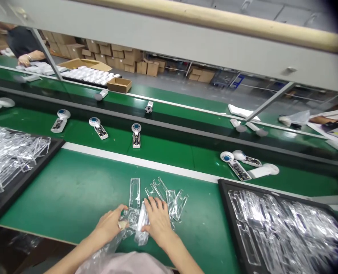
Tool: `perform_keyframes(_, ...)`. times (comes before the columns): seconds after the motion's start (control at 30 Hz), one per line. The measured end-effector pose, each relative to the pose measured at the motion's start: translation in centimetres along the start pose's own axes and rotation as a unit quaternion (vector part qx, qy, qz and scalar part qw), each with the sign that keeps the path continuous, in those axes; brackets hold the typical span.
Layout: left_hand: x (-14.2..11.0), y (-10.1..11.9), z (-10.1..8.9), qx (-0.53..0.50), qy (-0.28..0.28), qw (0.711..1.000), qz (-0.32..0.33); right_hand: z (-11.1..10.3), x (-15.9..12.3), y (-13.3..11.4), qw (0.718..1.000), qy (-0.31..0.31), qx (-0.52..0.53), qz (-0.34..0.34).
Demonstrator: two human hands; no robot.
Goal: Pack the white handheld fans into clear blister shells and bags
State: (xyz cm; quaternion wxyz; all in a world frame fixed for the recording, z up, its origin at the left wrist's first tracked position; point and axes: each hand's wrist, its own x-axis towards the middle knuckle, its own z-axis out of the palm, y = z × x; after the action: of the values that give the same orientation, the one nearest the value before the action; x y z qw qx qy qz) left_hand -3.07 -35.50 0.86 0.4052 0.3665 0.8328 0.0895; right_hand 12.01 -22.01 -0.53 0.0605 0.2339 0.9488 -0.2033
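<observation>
Across a green workbench (72, 190), work centred at 6 o'clock. Far left, 9 o'clock: black tray (34, 169) heaped with clear plastic inserts (9, 152). Left hand (108, 224): curled, thumb and fingers pinching a crumpled clear plastic bag (130, 222), whose loose end trails down toward a pale pink apron (123, 264). Bag runs between the hands. One flat insert (135, 192) lies at 12 o'clock from the hands, just above them. Right hand (157, 220): spread, palm down, fingers (154, 203) resting on the bag and touching a loose pile of inserts (171, 201) at its 1 o'clock. Far right, 3 o'clock: second black tray (224, 198), packed with more inserts (283, 228).

Beyond the bench, a green conveyor belt (163, 150) carries white handheld devices with round blue-centred heads, left to right: one (61, 121), one (98, 127), one (136, 135), and a cluster (235, 167) at 2 o'clock. Far off at 11 o'clock, a co-worker's hand (29, 59) sits near rows of white items (86, 75), with stacked cardboard boxes (114, 53) behind.
</observation>
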Motion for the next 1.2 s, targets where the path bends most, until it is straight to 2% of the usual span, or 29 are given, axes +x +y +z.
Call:
perform_keyframes(0.07,0.5,1.1,0.6,0.034,-0.01,0.999,0.002,-0.3,0.7,0.2,1.0,-0.026,-0.01,-0.003)
perform_keyframes(0.17,0.8,1.8,0.9,0.032,-0.007,0.999,0.009,-1.3,1.6,0.1,0.999,-0.035,-0.01,0.002)
perform_keyframes(0.3,0.3,0.6,0.4,-0.006,0.013,1.0,0.012,-2.3,1.7,-0.3,0.998,-0.033,0.027,0.041)
perform_keyframes(0.37,-0.3,-0.7,-0.4,-0.084,0.043,0.995,0.019,-2.9,1.3,-0.3,0.996,-0.026,0.071,0.056)
perform_keyframes(0.5,-1.6,-3.2,-2.8,-0.285,0.104,0.951,0.053,-4.4,0.3,0.0,0.98,-0.02,0.184,0.078)
perform_keyframes(0.63,-2.5,-4.4,-4.3,-0.406,0.144,0.902,0.017,-5.7,0.5,-0.6,0.961,-0.022,0.27,0.059)
perform_keyframes(0.7,-2.6,-4.5,-4.3,-0.449,0.148,0.881,-0.003,-6.1,0.9,-1.2,0.942,-0.031,0.331,0.054)
perform_keyframes(0.77,-2.6,-4.4,-4.2,-0.472,0.153,0.868,-0.007,-6.0,1.5,-1.8,0.904,-0.041,0.419,0.074)
perform_keyframes(0.87,-2.7,-3.9,-4.1,-0.462,0.17,0.87,0.025,-5.4,2.4,-2.4,0.837,-0.038,0.532,0.123)
perform_keyframes(0.93,-3.1,-3.3,-4.4,-0.438,0.187,0.877,0.058,-4.9,3.1,-2.7,0.818,-0.021,0.556,0.145)
perform_keyframes(1.07,-3.7,-2.2,-5.1,-0.412,0.189,0.886,0.098,-4.3,4.3,-3.2,0.828,0.011,0.537,0.16)
perform_keyframes(1.2,-3.3,-1.9,-5.3,-0.415,0.191,0.883,0.103,-5.2,4.4,-3.8,0.855,0.077,0.488,0.159)
